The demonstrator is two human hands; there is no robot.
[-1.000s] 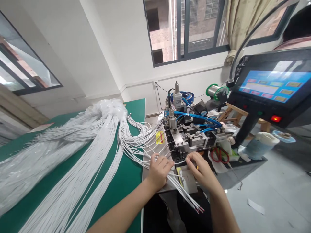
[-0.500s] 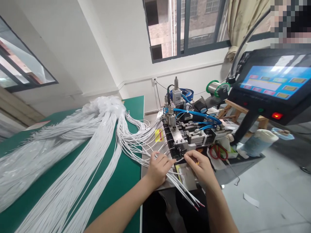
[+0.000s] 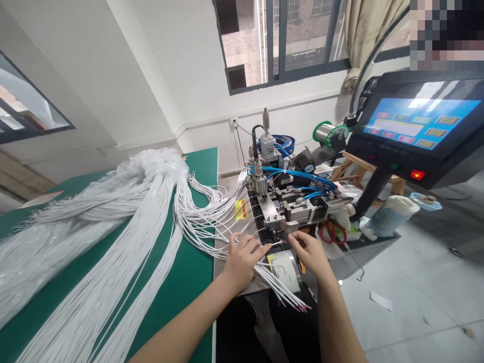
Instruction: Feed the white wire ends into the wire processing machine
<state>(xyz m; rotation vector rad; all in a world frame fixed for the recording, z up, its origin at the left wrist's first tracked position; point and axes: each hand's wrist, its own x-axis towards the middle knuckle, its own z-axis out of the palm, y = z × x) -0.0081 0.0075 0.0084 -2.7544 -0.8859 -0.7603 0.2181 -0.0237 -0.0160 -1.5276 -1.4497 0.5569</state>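
Observation:
My left hand (image 3: 242, 259) is closed on a white cable (image 3: 277, 243), thumb and forefinger pinching it near its end. The cable's tip points right, in front of the metal clamp block (image 3: 271, 214) of a bench machine. Just right of that tip is my right hand (image 3: 310, 254), thumb and forefinger pinched together; whether anything tiny is between them I cannot make out. Below my left hand, a bunch of loose white cables (image 3: 282, 292) with reddish ends hangs over the bench's front edge. Several more cables run from the machine's left side.
Long bundles of white cables (image 3: 113, 262) and clear plastic wrap (image 3: 159, 164) cover much of the green table (image 3: 202, 161). A touchscreen (image 3: 419, 121) stands at right. Red-handled scissors (image 3: 333, 232), a solder wire spool (image 3: 328, 133) and a blue-tinted container (image 3: 393, 217) are near the machine.
My right fingers have come away slightly from the cable's end, which now shows bare between the hands. My left hand keeps its pinch. The whole view has shifted a little.

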